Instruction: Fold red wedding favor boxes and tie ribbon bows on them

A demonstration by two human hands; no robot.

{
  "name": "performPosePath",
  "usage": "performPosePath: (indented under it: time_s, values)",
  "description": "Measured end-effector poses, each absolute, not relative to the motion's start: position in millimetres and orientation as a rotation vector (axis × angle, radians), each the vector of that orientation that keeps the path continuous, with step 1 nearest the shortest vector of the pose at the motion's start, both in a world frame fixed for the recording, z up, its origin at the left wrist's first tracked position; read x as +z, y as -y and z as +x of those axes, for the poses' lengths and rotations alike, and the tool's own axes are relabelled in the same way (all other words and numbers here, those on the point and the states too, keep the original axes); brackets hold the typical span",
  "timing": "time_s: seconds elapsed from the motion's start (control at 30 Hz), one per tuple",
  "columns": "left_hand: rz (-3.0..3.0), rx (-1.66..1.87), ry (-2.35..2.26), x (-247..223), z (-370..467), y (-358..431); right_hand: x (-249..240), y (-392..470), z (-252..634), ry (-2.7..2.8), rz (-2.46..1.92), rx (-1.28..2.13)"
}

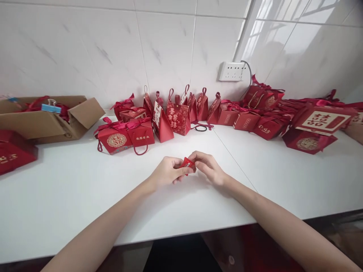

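Note:
Near the middle of the white table (127, 211), both of my hands meet at a small red packet (187, 163) with white marks on it. My left hand (170, 170) grips the packet between thumb and fingers. From the right, my right hand (208, 167) pinches the packet's right edge with bent fingers. Behind my hands stand a red box with a round gold emblem (117, 140) and several red triangular boxes with loops, one of them patterned (178, 117).
An open cardboard box (65, 130) with a blue clip (51, 108) sits at the left, behind a red box (17, 151). Several red boxes with ribbons (309, 143) fill the right back. A black ring (200, 129) lies near the middle. A power strip (233, 71) is on the wall.

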State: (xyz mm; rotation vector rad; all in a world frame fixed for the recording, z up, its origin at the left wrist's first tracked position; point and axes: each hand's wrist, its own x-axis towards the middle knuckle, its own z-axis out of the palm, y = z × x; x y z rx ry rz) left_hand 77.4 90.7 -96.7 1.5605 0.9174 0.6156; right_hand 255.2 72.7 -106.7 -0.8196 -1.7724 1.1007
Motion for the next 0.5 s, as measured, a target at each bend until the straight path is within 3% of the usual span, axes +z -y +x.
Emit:
performPosePath:
  time_s: [0.13, 0.3, 0.5]
  values:
    - [1.605, 0.572, -0.907, -90.7, 76.1, -88.5, -104.1, -69.8, 252.3, 1.689, -0.873, 1.136]
    - [1.554, 0.855, -0.777, -92.5, 77.2, -91.8, -101.4, -70.0, 251.3, 1.512, -0.981, 1.051]
    - [1.530, 0.923, -0.807, -96.7, 78.4, -92.7, -100.0, -72.6, 252.1, 1.464, -0.945, 1.098]
